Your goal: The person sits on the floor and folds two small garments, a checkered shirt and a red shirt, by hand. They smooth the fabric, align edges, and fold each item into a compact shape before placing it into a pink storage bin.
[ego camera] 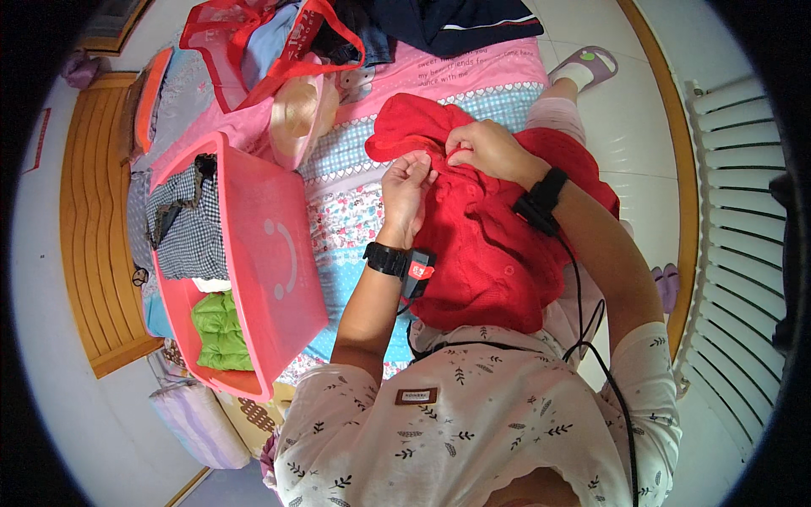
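Observation:
A red knitted cardigan (488, 247) with buttons lies across my lap, its upper end spread over the bed. My left hand (408, 190) pinches the knit near the collar between thumb and fingertips. Just right of it, my right hand (485, 152) grips a fold of the same edge with curled fingers. The two hands are close together but apart. Part of the cardigan trails to the right over my leg. What lies under my right fingers is hidden.
Left of me stands a pink plastic bin (272, 234) holding a checked garment (190, 222) and a green quilted garment (222, 329). Beyond it are a straw hat (301, 114), a red mesh bag (222, 63) and dark clothes (456, 25). A white radiator (741, 215) lines the right wall.

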Demonstrator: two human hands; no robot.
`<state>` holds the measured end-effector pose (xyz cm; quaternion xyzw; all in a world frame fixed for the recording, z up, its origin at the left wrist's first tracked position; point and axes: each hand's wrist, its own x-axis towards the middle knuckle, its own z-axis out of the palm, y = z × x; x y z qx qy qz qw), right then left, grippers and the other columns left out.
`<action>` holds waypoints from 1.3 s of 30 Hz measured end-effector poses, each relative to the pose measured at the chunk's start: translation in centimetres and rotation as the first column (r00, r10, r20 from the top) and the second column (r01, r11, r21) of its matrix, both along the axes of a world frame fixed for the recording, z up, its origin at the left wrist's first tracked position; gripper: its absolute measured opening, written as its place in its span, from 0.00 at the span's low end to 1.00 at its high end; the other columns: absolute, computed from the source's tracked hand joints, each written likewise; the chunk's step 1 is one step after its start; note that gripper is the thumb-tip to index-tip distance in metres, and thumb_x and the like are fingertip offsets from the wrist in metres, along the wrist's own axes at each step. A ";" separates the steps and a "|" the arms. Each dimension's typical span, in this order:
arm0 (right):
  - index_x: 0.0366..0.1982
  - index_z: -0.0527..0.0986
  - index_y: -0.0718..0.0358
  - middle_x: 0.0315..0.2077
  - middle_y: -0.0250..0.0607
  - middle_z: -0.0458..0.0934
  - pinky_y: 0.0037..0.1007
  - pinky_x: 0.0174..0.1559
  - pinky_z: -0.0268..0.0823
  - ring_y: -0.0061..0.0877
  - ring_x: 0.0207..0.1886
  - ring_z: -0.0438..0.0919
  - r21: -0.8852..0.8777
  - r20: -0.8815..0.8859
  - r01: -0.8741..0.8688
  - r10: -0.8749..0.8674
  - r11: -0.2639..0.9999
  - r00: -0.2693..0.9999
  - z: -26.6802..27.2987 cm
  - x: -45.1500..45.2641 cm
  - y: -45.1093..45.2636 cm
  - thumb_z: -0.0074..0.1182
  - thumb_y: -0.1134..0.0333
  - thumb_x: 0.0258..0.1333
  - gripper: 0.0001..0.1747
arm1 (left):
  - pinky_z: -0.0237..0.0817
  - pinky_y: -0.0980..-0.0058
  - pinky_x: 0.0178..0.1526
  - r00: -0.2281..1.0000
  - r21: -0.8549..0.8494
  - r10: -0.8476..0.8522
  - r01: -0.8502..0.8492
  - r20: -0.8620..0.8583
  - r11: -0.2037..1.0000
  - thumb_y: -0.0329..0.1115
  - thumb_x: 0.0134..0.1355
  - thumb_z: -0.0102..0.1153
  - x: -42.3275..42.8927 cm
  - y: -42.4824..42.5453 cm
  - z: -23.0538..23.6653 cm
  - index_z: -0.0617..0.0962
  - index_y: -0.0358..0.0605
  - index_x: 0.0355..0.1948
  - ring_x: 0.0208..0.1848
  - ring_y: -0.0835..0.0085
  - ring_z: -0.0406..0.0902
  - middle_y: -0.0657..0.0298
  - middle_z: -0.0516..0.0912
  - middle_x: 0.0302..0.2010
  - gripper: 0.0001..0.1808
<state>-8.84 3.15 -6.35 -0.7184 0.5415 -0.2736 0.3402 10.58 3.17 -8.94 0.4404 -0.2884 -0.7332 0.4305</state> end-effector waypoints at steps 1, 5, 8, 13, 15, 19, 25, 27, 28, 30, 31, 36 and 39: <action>0.34 0.80 0.63 0.28 0.45 0.82 0.34 0.36 0.72 0.37 0.31 0.81 -0.006 0.016 0.008 -0.008 1.000 1.000 0.0 0.0 0.0 0.60 0.67 0.50 0.09 | 0.72 0.81 0.41 1.000 -0.013 -0.010 0.010 -0.008 1.000 0.28 0.64 0.58 -0.1 0.0 0.2 0.78 0.41 0.40 0.34 0.82 0.76 0.69 0.80 0.34 0.04; 0.35 0.81 0.65 0.32 0.49 0.82 0.36 0.39 0.72 0.40 0.35 0.81 0.000 -0.003 0.025 -0.025 1.000 1.000 -0.6 0.0 0.0 0.57 0.64 0.55 0.12 | 0.72 0.81 0.40 1.000 -0.039 -0.020 0.019 -0.018 0.999 0.28 0.64 0.57 -0.4 0.2 0.6 0.78 0.40 0.40 0.32 0.81 0.76 0.68 0.80 0.32 0.04; 0.37 0.80 0.66 0.35 0.52 0.81 0.38 0.42 0.71 0.44 0.39 0.80 0.020 -0.173 -0.008 0.012 1.000 0.985 -0.9 0.4 -0.4 0.53 0.64 0.57 0.13 | 0.72 0.82 0.39 1.000 -0.053 -0.024 0.024 0.006 0.998 0.27 0.65 0.57 -0.7 0.5 1.0 0.78 0.39 0.40 0.31 0.81 0.76 0.68 0.80 0.32 0.04; 0.40 0.80 0.67 0.39 0.54 0.80 0.38 0.47 0.71 0.45 0.43 0.79 0.123 -0.277 -0.058 0.091 0.991 0.957 -0.3 1.0 -0.6 0.49 0.65 0.59 0.15 | 0.71 0.82 0.39 0.992 -0.121 -0.068 0.080 0.103 0.989 0.25 0.64 0.56 -0.8 0.7 0.9 0.78 0.37 0.40 0.31 0.81 0.76 0.66 0.80 0.32 0.04; 0.42 0.79 0.68 0.40 0.55 0.80 0.37 0.48 0.71 0.44 0.44 0.80 0.129 -0.167 -0.051 0.072 0.990 0.983 0.1 1.0 -0.4 0.49 0.66 0.60 0.15 | 0.70 0.83 0.38 0.984 -0.151 -0.058 0.084 0.166 0.985 0.24 0.64 0.56 -0.7 0.6 0.7 0.78 0.36 0.39 0.31 0.80 0.76 0.65 0.81 0.32 0.04; 0.46 0.77 0.71 0.43 0.56 0.80 0.34 0.50 0.71 0.40 0.46 0.80 0.077 0.053 -0.101 0.097 0.992 0.994 0.3 0.6 -0.2 0.49 0.70 0.59 0.16 | 0.70 0.83 0.37 0.980 -0.168 -0.018 0.052 0.200 0.984 0.23 0.63 0.57 -0.7 0.5 0.3 0.78 0.35 0.39 0.31 0.80 0.76 0.65 0.81 0.31 0.04; 0.44 0.77 0.71 0.40 0.49 0.81 0.27 0.46 0.72 0.28 0.41 0.81 0.104 0.243 -0.031 0.004 0.994 0.970 -0.8 0.1 0.0 0.54 0.80 0.52 0.15 | 0.70 0.82 0.38 0.987 -0.144 -0.012 0.036 0.161 0.989 0.24 0.63 0.57 -0.4 0.6 0.0 0.78 0.35 0.39 0.31 0.80 0.76 0.65 0.81 0.32 0.04; 0.39 0.77 0.70 0.36 0.46 0.81 0.25 0.43 0.73 0.24 0.38 0.81 0.165 0.295 0.019 -0.067 0.986 0.953 -0.9 0.2 0.0 0.55 0.82 0.50 0.12 | 0.71 0.82 0.38 0.988 -0.136 -0.021 0.043 0.154 0.990 0.24 0.63 0.57 -0.1 0.5 0.0 0.78 0.35 0.39 0.31 0.80 0.76 0.65 0.81 0.32 0.04; 0.37 0.77 0.69 0.34 0.44 0.81 0.25 0.42 0.73 0.22 0.37 0.80 0.175 0.307 0.023 -0.077 0.984 0.949 -0.8 0.2 0.0 0.56 0.83 0.49 0.10 | 0.71 0.82 0.39 0.990 -0.131 -0.029 0.048 0.140 0.990 0.25 0.64 0.57 0.0 0.5 0.0 0.78 0.36 0.40 0.32 0.80 0.77 0.65 0.81 0.33 0.05; 0.33 0.76 0.69 0.31 0.42 0.81 0.24 0.39 0.73 0.20 0.34 0.80 0.167 0.294 0.042 -0.090 0.985 0.952 -0.7 0.5 0.0 0.57 0.83 0.49 0.08 | 0.72 0.81 0.41 0.994 -0.136 -0.042 0.056 0.100 0.989 0.27 0.65 0.57 0.2 0.5 0.0 0.78 0.37 0.41 0.33 0.79 0.77 0.66 0.81 0.34 0.06; 0.32 0.76 0.68 0.30 0.41 0.82 0.24 0.38 0.73 0.20 0.33 0.80 0.148 0.268 0.058 -0.097 0.987 0.959 -0.4 0.6 0.1 0.57 0.83 0.48 0.07 | 0.72 0.81 0.42 0.994 -0.123 -0.043 0.055 0.096 0.991 0.26 0.64 0.57 0.2 0.6 0.2 0.78 0.37 0.41 0.33 0.79 0.78 0.65 0.81 0.34 0.06; 0.29 0.76 0.68 0.25 0.39 0.81 0.23 0.35 0.73 0.20 0.30 0.80 0.129 0.237 0.097 -0.126 0.987 0.963 0.2 1.2 0.3 0.58 0.82 0.48 0.05 | 0.74 0.77 0.44 0.998 -0.120 -0.055 0.058 0.025 0.991 0.23 0.63 0.56 0.3 1.0 0.9 0.77 0.35 0.40 0.35 0.76 0.80 0.62 0.81 0.37 0.05; 0.29 0.76 0.68 0.26 0.39 0.81 0.23 0.34 0.72 0.19 0.29 0.79 0.097 0.247 0.092 -0.113 0.991 0.962 0.2 1.3 0.4 0.57 0.82 0.49 0.04 | 0.75 0.76 0.44 0.989 -0.160 -0.092 0.109 0.113 0.981 0.19 0.62 0.55 -0.1 1.2 1.1 0.77 0.34 0.38 0.34 0.74 0.80 0.60 0.81 0.36 0.05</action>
